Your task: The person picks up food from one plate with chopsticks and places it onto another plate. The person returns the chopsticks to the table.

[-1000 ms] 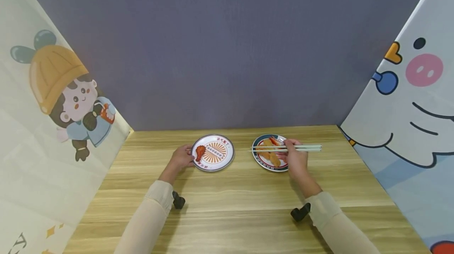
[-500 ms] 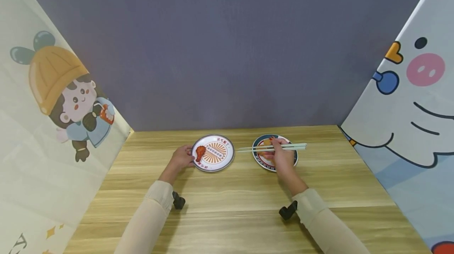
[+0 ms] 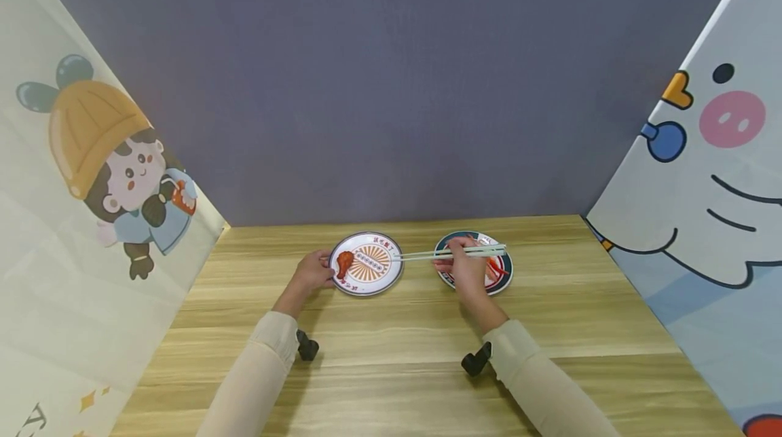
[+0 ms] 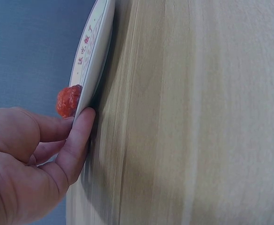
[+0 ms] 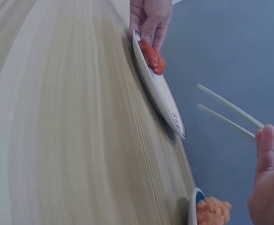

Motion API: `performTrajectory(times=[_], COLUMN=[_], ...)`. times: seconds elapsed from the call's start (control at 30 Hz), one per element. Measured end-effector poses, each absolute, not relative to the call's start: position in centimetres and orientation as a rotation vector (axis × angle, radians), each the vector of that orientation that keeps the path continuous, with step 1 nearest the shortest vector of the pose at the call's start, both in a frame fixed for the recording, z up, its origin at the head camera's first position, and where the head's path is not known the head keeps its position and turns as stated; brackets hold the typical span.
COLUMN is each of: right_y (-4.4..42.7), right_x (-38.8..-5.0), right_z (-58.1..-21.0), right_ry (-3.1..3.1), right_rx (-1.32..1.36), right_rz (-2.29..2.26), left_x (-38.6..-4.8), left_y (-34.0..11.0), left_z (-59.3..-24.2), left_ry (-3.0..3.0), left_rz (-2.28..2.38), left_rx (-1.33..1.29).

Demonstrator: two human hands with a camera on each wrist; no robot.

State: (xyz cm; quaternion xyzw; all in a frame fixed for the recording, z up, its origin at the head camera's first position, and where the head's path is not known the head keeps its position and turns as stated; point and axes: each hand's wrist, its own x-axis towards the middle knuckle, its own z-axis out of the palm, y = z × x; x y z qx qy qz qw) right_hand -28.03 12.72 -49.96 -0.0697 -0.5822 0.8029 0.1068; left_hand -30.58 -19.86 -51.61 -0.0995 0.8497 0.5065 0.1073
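Observation:
My left hand (image 3: pixel 313 271) pinches the left rim of a white plate (image 3: pixel 383 281) with an orange sunburst print. On that plate's left side lies a red-brown fried drumstick (image 3: pixel 345 262). In my right hand (image 3: pixel 468 275) is a pair of pale green chopsticks (image 3: pixel 421 256), pointing left, tips slightly apart and over the sunburst plate's right edge. Nothing shows between the tips in the right wrist view. Beneath the right hand sits a dark-rimmed plate (image 3: pixel 508 274), partly hidden, with red shrimp-like food (image 3: pixel 497 267). A lumpy orange breaded piece (image 5: pixel 213 212) shows on it in the right wrist view.
Both plates stand near the back of a wood-grain table (image 3: pixel 391 369), close to a grey-blue panel (image 3: pixel 391 84). Printed cartoon sheets flank the table, one at left (image 3: pixel 61 233) and one at right (image 3: pixel 702 206). Dark devices (image 3: pixel 476 359) are worn at the wrists.
My right hand has moved left with the chopsticks, from the dark-rimmed plate's right side across it, bringing their tips to the sunburst plate. The left hand and both plates have stayed put.

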Motion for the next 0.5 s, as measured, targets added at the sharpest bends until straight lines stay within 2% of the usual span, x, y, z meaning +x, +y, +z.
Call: performTrajectory(times=[0.5], right_y=[8.7], right_x=[-28.3], right_z=[-50.9], right_ry=[-1.658], right_rx=[-0.279], right_rz=[2.401], left_x=[-30.5], left_y=[-19.9], left_z=[-51.6], left_ry=[2.487], left_rz=[1.492], left_rx=[-0.301])
